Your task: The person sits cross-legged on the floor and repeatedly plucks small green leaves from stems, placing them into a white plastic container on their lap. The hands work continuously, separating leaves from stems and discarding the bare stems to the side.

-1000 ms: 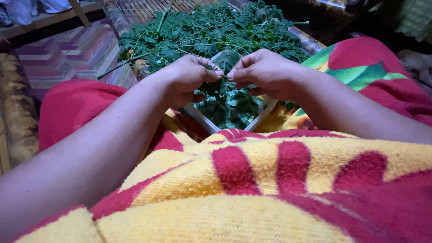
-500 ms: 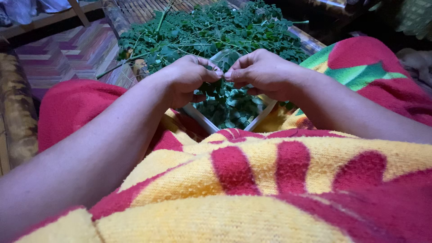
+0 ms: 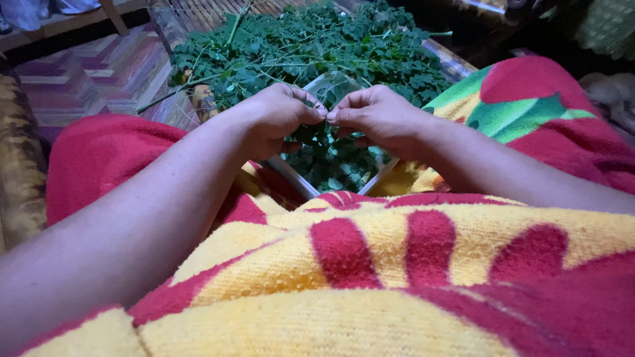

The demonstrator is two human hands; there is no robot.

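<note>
Sprig (image 3: 316,132) hangs downward, pinched between left hand (image 3: 278,116) and right hand (image 3: 377,116) fingers.

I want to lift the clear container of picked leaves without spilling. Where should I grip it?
Probably by its two bare near rims, from the near side, one hand each. The container sits corner-on toward the lap, open-topped and leaf-filled; left hand and right hand hover over its middle.

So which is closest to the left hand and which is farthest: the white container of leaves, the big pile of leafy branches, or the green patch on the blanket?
From the left hand, in the head view:
1. White container of leaves, right under the hand, between the knees.
2. Big pile of leafy branches, just beyond the hand, farther up.
3. Green patch on the blanket, far off to the right, past the right hand.
</note>
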